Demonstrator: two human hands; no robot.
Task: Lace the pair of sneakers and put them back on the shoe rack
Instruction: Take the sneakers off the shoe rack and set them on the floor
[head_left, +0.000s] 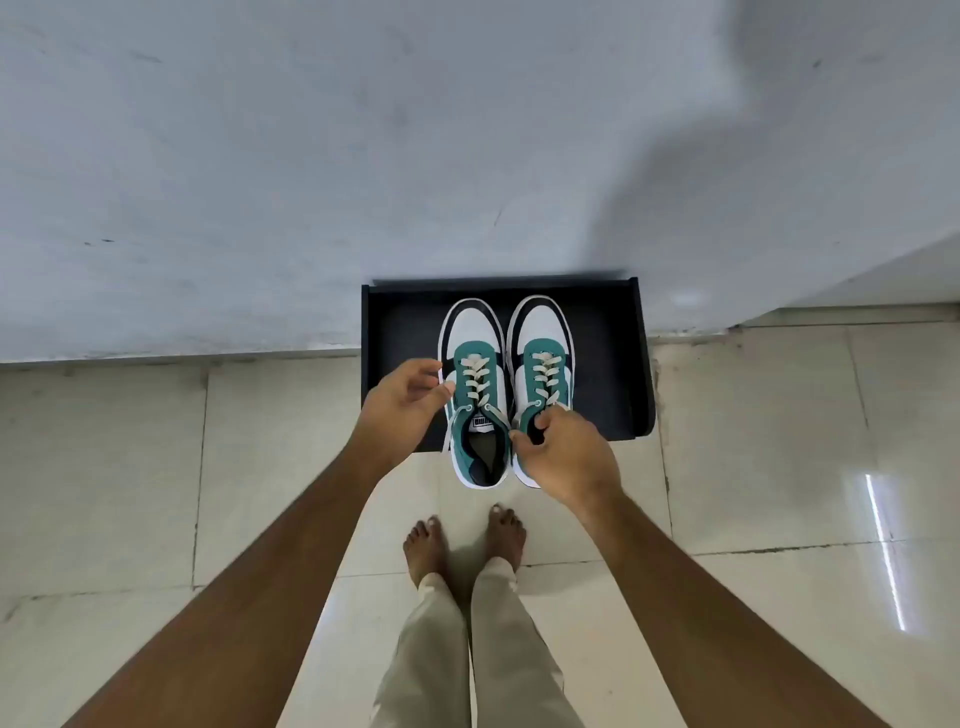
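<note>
1. Head cam, looking straight down: floor (753, 467) is glossy beige tile w/ visible grout lines and a bright light streak at right. Pale grey-white wall (311, 156) fills the upper frame, scuffed, w/ a soft shadow at upper right.
2. Shoe rack (613, 364): 1 black shelf/tray w/ raised side edges, sitting on the floor against the wall base.
3. Sneakers: 2, teal/white/black, both laced w/ cream laces, side by side, toes toward the wall. Left sneaker (475, 395) and right sneaker (543, 364) have front parts over the rack; heels overhang its near edge. Can't tell if soles are fully resting on it.
4. Left hand (402, 410): grip loose, fingers apart and curled, fingertips touching the outer side of the left sneaker near the laces.
5. Right hand (563, 452): grip clamped on the collar of the right sneaker, thumb and fingers pinching the opening edge.
6. Also in view: 2 bare forearms, 2 bare feet (462, 540) on tile below the rack, light beige trousers (467, 649).
</note>
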